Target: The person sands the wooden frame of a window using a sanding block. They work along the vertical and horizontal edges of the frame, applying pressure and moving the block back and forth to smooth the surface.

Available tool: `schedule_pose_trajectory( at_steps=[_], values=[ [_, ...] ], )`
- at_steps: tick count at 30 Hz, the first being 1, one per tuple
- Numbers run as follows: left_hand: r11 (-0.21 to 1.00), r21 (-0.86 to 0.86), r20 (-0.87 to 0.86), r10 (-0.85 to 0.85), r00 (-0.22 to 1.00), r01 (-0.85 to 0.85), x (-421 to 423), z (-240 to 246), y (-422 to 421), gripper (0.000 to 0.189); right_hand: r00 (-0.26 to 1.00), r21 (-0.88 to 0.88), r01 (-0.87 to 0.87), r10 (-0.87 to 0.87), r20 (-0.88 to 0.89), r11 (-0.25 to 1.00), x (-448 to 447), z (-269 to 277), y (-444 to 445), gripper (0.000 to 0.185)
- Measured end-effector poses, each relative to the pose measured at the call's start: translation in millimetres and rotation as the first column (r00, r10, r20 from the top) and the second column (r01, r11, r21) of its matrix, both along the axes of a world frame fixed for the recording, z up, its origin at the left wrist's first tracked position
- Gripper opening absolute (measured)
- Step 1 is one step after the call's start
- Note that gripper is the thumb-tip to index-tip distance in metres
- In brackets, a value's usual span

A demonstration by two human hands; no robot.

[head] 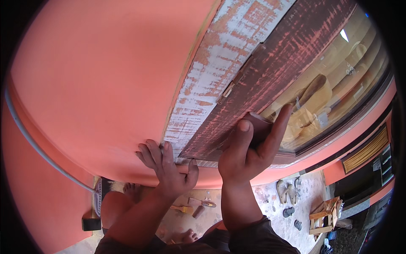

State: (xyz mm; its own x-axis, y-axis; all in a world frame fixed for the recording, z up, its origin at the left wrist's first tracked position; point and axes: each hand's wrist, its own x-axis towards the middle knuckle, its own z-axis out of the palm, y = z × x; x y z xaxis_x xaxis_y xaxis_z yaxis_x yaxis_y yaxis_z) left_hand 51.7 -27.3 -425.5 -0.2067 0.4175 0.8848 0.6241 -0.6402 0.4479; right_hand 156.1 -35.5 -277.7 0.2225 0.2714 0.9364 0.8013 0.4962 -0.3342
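Note:
My right hand (242, 155) holds a rolled brown sheet (260, 123), apparently sandpaper, against the lower part of a dark brown wooden window sash (241, 104). Its index finger stretches out over the glass pane (304, 108). Reddish scuffs run across the sash's worn paint. Beside it runs a window frame (206, 89) with patchy white paint and bare wood showing; a hinge (226, 92) joins the two. My left hand (171, 171) has its fingers spread at the frame's bottom corner and the coral-painted wall (111, 79). It holds nothing.
Below on the floor lie a paintbrush (184, 209), a putty knife (203, 202) and a brown roll (199, 211). Clogs (287, 192) and a wooden crate (325, 217) are to the right. At left, a broom (98, 197) with a pale handle leans on the wall.

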Motion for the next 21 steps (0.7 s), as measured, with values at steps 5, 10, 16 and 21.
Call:
schedule_pose_trajectory(
  at_steps=[5, 10, 16, 21],
  values=[
    [1.0, 0.015, -0.082, 0.019, 0.996, -0.018, -3, -8, 2, 0.085, 0.91, 0.008, 0.179, -0.169, 0.379, 0.984, 12, -27, -9, 0.066],
    [1.0, -0.007, -0.014, 0.014, 1.0, -0.014, 3, 0, 0, 0.086, 0.979, -0.079, -0.019, 0.035, 0.199, 0.997, 7, -19, -5, 0.068],
    [1.0, -0.011, -0.036, 0.002, 0.999, -0.002, 4, -4, -3, 0.088, 0.916, -0.066, 0.217, -0.18, 0.358, 0.974, 8, -32, -16, 0.07],
    [1.0, -0.022, -0.003, -0.021, 1.0, 0.021, 5, 2, -4, 0.088, 0.992, -0.095, -0.079, 0.069, -0.109, 0.992, -5, -2, -13, 0.07]
  ],
)
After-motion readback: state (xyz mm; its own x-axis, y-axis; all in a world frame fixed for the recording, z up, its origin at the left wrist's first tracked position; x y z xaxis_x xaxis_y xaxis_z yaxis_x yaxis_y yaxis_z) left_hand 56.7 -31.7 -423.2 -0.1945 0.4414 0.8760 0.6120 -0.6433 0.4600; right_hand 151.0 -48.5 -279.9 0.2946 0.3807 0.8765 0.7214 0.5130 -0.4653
